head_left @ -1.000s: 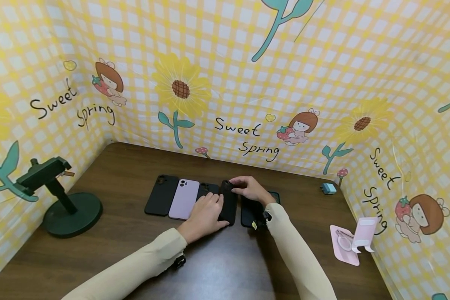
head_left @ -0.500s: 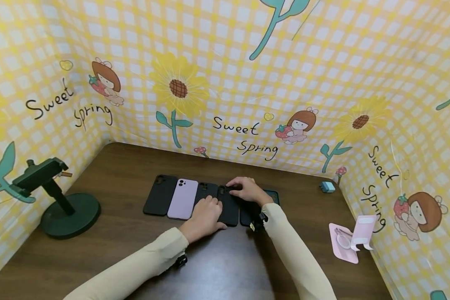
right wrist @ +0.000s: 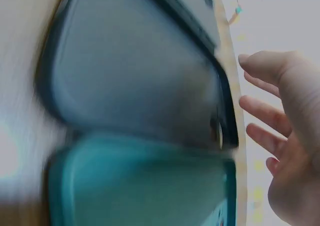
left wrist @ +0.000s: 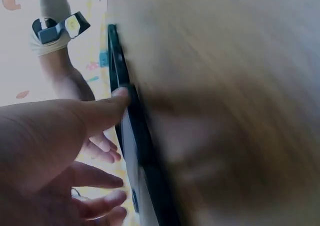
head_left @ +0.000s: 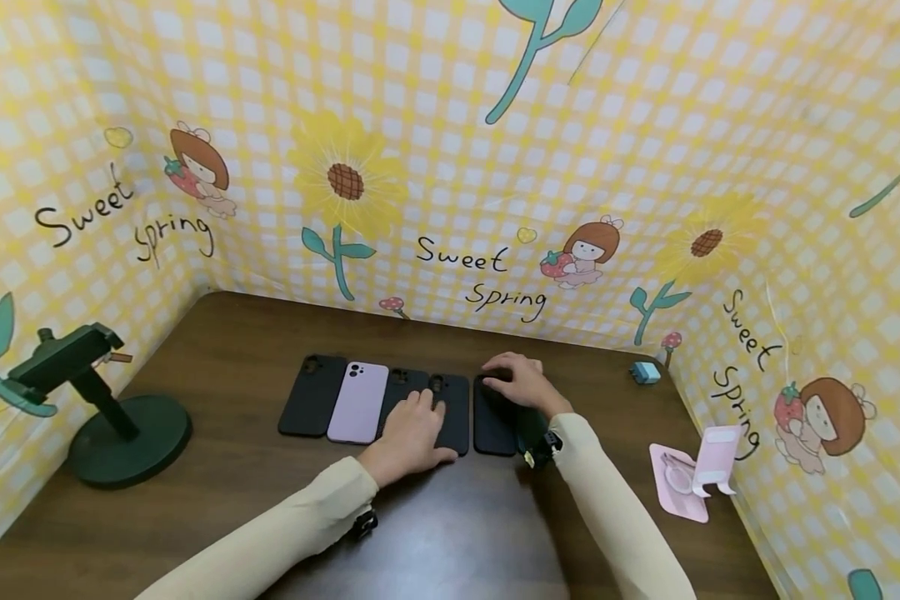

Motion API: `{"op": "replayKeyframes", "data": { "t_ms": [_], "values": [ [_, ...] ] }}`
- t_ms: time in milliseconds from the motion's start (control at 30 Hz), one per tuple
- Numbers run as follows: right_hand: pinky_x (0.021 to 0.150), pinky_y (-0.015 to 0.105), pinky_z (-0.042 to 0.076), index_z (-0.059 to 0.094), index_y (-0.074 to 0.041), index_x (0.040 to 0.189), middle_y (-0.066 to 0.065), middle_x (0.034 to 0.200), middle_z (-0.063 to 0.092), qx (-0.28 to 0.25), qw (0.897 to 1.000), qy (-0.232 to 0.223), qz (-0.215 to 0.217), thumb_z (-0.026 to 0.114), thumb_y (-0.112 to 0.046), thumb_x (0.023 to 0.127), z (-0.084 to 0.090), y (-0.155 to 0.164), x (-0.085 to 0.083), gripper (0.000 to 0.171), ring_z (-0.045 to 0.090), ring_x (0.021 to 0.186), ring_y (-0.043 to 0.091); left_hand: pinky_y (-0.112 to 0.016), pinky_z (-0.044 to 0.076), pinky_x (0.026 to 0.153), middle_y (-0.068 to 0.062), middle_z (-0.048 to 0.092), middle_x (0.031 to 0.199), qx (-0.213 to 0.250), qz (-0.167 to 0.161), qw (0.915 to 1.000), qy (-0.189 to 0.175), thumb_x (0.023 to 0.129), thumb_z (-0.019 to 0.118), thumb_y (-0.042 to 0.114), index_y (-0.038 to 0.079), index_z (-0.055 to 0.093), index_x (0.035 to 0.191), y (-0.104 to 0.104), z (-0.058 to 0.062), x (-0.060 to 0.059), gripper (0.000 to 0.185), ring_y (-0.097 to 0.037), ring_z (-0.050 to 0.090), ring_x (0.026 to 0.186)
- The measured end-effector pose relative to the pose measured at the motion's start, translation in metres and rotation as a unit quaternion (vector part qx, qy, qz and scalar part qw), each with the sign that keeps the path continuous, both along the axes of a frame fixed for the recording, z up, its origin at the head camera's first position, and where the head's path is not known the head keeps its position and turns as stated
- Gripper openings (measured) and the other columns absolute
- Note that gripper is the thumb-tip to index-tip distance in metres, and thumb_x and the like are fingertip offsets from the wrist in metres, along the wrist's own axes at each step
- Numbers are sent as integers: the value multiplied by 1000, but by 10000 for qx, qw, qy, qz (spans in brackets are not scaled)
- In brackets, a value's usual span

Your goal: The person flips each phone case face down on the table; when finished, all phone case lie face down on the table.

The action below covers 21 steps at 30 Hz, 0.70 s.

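Flat-fingered, the left hand [head_left: 412,429] presses a black case [head_left: 450,412]; the right hand [head_left: 525,385] rests with loose fingers on another case [head_left: 493,417] (a dark green phone stand [head_left: 93,392] sits far left).

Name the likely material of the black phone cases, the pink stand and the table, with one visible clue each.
Black phone cases: probably matte silicone or soft plastic; no glare.
Pink stand: likely smooth hard plastic; crisp folded shape.
Table: dark wood or wood-look laminate; faint grain, soft sheen.
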State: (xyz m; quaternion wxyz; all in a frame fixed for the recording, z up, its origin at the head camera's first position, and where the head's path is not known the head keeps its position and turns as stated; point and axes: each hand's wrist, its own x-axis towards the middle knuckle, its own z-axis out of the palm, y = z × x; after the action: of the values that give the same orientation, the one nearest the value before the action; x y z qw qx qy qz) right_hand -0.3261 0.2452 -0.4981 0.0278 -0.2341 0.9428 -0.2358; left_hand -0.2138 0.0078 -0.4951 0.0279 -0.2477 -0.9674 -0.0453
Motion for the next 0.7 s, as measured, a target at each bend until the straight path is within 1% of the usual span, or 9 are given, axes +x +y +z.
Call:
{"op": "replayKeyframes", "data": {
  "t_ms": [67, 133, 233, 300, 400, 500, 600, 700],
  "values": [
    [91, 49, 24, 68, -22, 114, -3, 123, 62, 20, 9999, 32, -133, 62, -38, 91, 0, 13, 0, 28, 54, 116, 21, -38, 47, 82, -13, 51, 119, 149, -201, 9997, 66, 75, 66, 66, 11, 57, 131, 8, -1, -1, 78, -27, 49, 101],
    [91, 50, 24, 69, -22, 113, -2, 122, 62, 8, 9996, 28, -267, 63, -37, 91, -1, 23, 0, 28, 54, 115, 22, -35, 46, 79, -9, 52, 117, 308, -484, 9983, 118, 77, 67, 62, 16, 59, 129, 16, -1, -1, 70, -23, 48, 98],
    [93, 52, 24, 70, -23, 111, -1, 120, 62, 60, 9986, -7, -530, 63, -37, 91, -3, 35, 2, 25, 54, 113, 23, -33, 43, 76, -3, 54, 108, 410, -901, 9950, 149, 79, 68, 57, 20, 65, 121, 27, -1, -1, 56, -19, 46, 91],
    [93, 52, 24, 71, -25, 109, -1, 118, 62, 100, 9978, -45, -657, 64, -36, 90, -5, 41, 3, 23, 54, 112, 22, -33, 42, 77, -1, 56, 107, 430, -1066, 9933, 136, 80, 68, 53, 22, 68, 113, 33, -1, -1, 45, -18, 46, 89],
    [91, 52, 24, 72, -28, 107, -2, 115, 62, 179, 9974, -55, -700, 64, -36, 90, -8, 44, 4, 21, 54, 110, 20, -32, 40, 75, 1, 56, 102, 407, -1150, 9925, 109, 82, 69, 50, 24, 72, 99, 38, -4, -1, 31, -17, 45, 87],
    [90, 51, 24, 73, -29, 106, -3, 113, 62, 169, 9973, -33, -714, 64, -37, 90, -11, 43, 4, 20, 54, 108, 20, -30, 37, 71, 4, 55, 96, 426, -1155, 9923, 128, 81, 71, 47, 26, 70, 85, 41, -7, -3, 21, -15, 43, 83],
    [88, 50, 23, 74, -30, 103, -3, 111, 62, 102, 9969, 9, -784, 64, -36, 90, -13, 42, 3, 18, 54, 106, 20, -28, 35, 68, 6, 53, 91, 472, -1163, 9918, 238, 80, 73, 43, 28, 66, 74, 44, -9, -5, 18, -14, 42, 80],
    [87, 48, 22, 75, -30, 98, -4, 107, 62, 90, 9958, 60, -907, 65, -36, 89, -15, 41, 3, 15, 54, 102, 19, -27, 34, 66, 6, 52, 89, 459, -1178, 9914, 327, 79, 75, 41, 29, 61, 66, 47, -10, -8, 22, -14, 42, 79]
  ]
}}
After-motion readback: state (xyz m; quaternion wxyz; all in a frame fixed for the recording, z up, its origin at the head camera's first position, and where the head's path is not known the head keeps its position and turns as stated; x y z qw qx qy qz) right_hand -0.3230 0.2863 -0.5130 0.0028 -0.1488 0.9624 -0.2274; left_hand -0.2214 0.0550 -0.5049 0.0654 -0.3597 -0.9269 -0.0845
